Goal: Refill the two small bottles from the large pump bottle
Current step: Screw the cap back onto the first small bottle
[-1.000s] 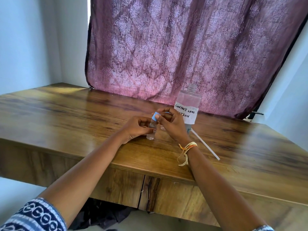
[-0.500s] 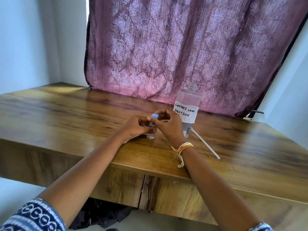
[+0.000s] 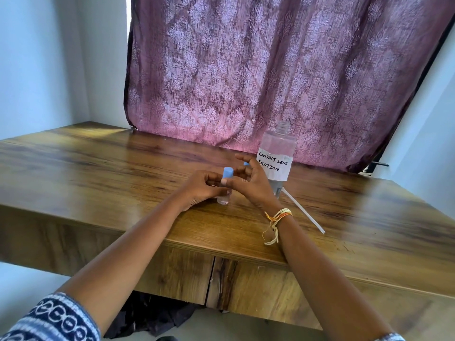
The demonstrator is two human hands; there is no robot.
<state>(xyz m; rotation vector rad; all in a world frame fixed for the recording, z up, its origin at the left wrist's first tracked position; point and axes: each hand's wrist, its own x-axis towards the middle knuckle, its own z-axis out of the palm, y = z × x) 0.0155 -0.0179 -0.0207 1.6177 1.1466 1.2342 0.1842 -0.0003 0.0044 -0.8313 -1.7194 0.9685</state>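
Observation:
A small clear bottle (image 3: pixel 223 199) with a light blue cap (image 3: pixel 228 172) stands upright on the wooden table (image 3: pixel 123 173). My left hand (image 3: pixel 200 188) is closed around its body. My right hand (image 3: pixel 251 184) is just right of it, fingers spread and off the cap, with the thumb tip against the bottle's side. A second blue cap (image 3: pixel 246 164) peeks out behind my right fingers; its bottle is hidden. The large clear bottle (image 3: pixel 278 146), labelled "contact lens solution", stands behind my right hand with its neck open and no pump on it.
A thin white pump tube (image 3: pixel 305 214) lies on the table right of my right wrist, running from the large bottle's base toward the front edge. A purple patterned curtain (image 3: pixel 270 70) hangs behind the table. Dark cloth (image 3: pixel 152 313) lies under the table.
My right hand has lifted its fingers off the blue cap and spread them, so the cap now shows on the small bottle. My left hand still holds the bottle in the same place.

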